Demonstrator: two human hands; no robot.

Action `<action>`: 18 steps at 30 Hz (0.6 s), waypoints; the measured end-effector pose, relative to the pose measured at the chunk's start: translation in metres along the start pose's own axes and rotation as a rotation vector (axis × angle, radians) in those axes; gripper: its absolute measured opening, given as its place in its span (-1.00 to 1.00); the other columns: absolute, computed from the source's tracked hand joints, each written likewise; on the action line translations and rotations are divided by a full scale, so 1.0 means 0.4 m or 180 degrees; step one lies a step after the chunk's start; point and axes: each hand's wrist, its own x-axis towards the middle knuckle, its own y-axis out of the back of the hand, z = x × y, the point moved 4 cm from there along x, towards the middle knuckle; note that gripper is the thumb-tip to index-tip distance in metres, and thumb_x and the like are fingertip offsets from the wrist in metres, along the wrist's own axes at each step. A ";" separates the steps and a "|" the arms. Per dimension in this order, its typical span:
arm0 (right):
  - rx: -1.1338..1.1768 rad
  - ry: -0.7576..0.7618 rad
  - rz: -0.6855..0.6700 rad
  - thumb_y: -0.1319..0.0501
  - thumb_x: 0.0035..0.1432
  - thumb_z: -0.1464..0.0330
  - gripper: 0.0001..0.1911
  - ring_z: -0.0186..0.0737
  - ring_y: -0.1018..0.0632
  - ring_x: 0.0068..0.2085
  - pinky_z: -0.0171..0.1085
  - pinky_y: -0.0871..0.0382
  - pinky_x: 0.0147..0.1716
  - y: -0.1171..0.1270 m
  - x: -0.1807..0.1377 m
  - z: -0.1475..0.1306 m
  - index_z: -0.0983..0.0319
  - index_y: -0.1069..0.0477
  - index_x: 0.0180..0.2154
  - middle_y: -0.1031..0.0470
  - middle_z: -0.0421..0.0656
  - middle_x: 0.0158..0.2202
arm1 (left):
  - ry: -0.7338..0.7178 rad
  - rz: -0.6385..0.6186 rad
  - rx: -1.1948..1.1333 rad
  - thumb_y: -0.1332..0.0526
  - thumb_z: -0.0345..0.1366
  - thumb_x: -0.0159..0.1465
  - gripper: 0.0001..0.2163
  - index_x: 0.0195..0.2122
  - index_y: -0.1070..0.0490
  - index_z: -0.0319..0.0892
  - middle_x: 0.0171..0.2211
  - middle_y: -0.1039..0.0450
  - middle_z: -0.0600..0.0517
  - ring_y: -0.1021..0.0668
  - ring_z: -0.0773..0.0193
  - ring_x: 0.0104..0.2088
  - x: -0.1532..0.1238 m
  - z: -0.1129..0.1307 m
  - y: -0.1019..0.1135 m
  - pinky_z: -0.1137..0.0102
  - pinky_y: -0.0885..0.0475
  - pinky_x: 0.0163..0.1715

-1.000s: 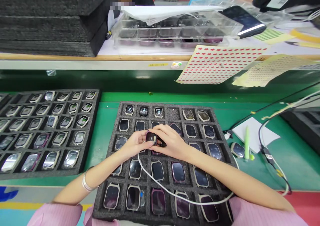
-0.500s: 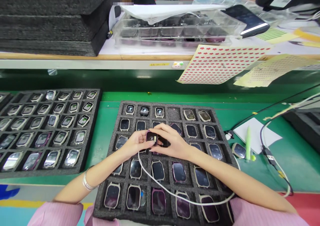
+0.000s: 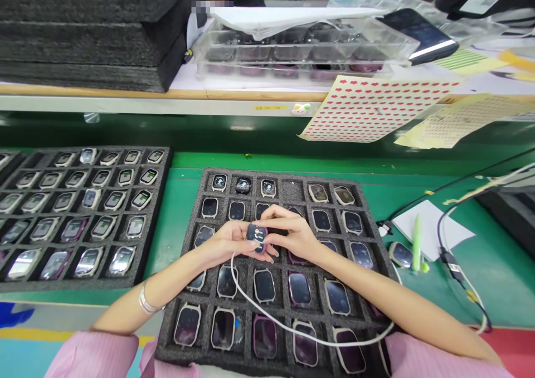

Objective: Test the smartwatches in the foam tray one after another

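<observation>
Both my hands meet over the middle of a black foam tray (image 3: 192, 199) filled with several smartwatch bodies. My left hand (image 3: 228, 243) cradles a small watch body (image 3: 256, 236) whose screen is lit with small icons. My right hand (image 3: 290, 234) pinches the same watch from the right side. A white cable (image 3: 292, 328) runs from the watch down across the tray and off to the right.
A second foam tray (image 3: 161, 160) of watch bodies lies to the left. A loose watch (image 3: 400, 253), a green pen (image 3: 416, 238) and white paper lie right of the tray. A red-dotted sticker sheet (image 3: 368, 110), clear plastic trays (image 3: 301, 43) and stacked foam (image 3: 83, 27) sit on the shelf behind. Another person sits beyond it.
The watch in my hands has turned so its lit screen faces up. My hands have shifted slightly down and right over the tray.
</observation>
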 end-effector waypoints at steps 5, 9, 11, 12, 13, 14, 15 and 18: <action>0.0051 0.0079 0.0055 -0.26 0.15 0.19 -0.69 -0.26 -0.47 -0.29 -0.22 -0.42 -0.27 0.002 0.004 -0.004 0.20 -0.54 -0.11 -0.40 -0.13 -0.32 | 0.0029 -0.0099 -0.0013 -0.35 -0.23 0.11 -0.71 -0.20 -0.51 -0.32 -0.26 -0.58 -0.22 -0.62 0.04 -0.24 -0.002 -0.001 -0.003 0.20 -0.50 -0.12; -0.0068 0.0142 -0.0155 -0.26 0.15 0.20 -0.66 -0.22 -0.48 -0.24 -0.19 -0.42 -0.22 0.006 0.009 -0.010 0.22 -0.50 -0.08 -0.39 -0.10 -0.26 | -0.0096 0.0020 0.0053 -0.35 -0.24 0.11 -0.70 -0.18 -0.50 -0.31 -0.26 -0.58 -0.19 -0.62 0.05 -0.23 0.000 -0.010 0.001 0.16 -0.49 -0.10; -0.0212 0.0219 -0.0268 -0.30 0.12 0.22 -0.61 -0.20 -0.47 -0.20 -0.16 -0.42 -0.19 0.007 0.009 -0.015 0.22 -0.46 -0.02 -0.38 -0.08 -0.22 | -0.0233 0.0185 0.0108 -0.36 -0.25 0.10 -0.68 -0.15 -0.48 -0.30 -0.26 -0.58 -0.15 -0.62 0.07 -0.26 0.001 -0.014 0.008 0.17 -0.49 -0.11; -0.0274 0.0248 -0.0301 -0.32 0.10 0.23 -0.57 -0.19 -0.46 -0.18 -0.15 -0.41 -0.17 0.008 0.008 -0.017 0.22 -0.43 0.00 -0.37 -0.08 -0.21 | -0.0289 0.0260 0.0168 -0.37 -0.25 0.10 -0.66 -0.13 -0.47 -0.29 -0.25 -0.58 -0.14 -0.63 0.10 -0.27 0.002 -0.016 0.011 0.20 -0.50 -0.13; -0.0323 0.0271 -0.0323 -0.33 0.08 0.23 -0.53 -0.19 -0.46 -0.17 -0.14 -0.41 -0.16 0.008 0.007 -0.018 0.21 -0.41 0.03 -0.37 -0.08 -0.19 | -0.0333 0.0317 0.0251 -0.37 -0.24 0.09 -0.65 -0.12 -0.47 -0.28 -0.25 -0.58 -0.13 -0.62 0.12 -0.29 0.002 -0.017 0.014 0.25 -0.50 -0.16; -0.0367 0.0292 -0.0343 -0.34 0.07 0.24 -0.50 -0.18 -0.45 -0.15 -0.14 -0.41 -0.15 0.006 0.005 -0.019 0.20 -0.38 0.05 -0.36 -0.08 -0.18 | -0.0360 0.0349 0.0340 -0.37 -0.23 0.10 -0.64 -0.10 -0.46 -0.28 -0.24 -0.58 -0.12 -0.62 0.14 -0.28 0.003 -0.018 0.015 0.29 -0.50 -0.18; -0.0425 0.0311 -0.0372 -0.34 0.06 0.23 -0.47 -0.18 -0.45 -0.14 -0.14 -0.41 -0.15 0.004 0.003 -0.020 0.19 -0.36 0.07 -0.36 -0.08 -0.17 | -0.0383 0.0354 0.0416 -0.36 -0.23 0.11 -0.63 -0.09 -0.46 -0.27 -0.22 -0.58 -0.13 -0.62 0.14 -0.26 0.004 -0.018 0.016 0.31 -0.49 -0.18; -0.0785 0.0347 -0.0435 -0.36 0.03 0.22 -0.38 -0.15 -0.44 -0.12 -0.13 -0.42 -0.14 -0.006 -0.003 -0.022 0.19 -0.29 0.12 -0.35 -0.05 -0.13 | -0.0477 0.0371 0.0572 -0.32 -0.21 0.14 -0.64 -0.06 -0.45 -0.24 -0.19 -0.58 -0.13 -0.60 0.12 -0.18 0.007 -0.017 0.017 0.31 -0.47 -0.15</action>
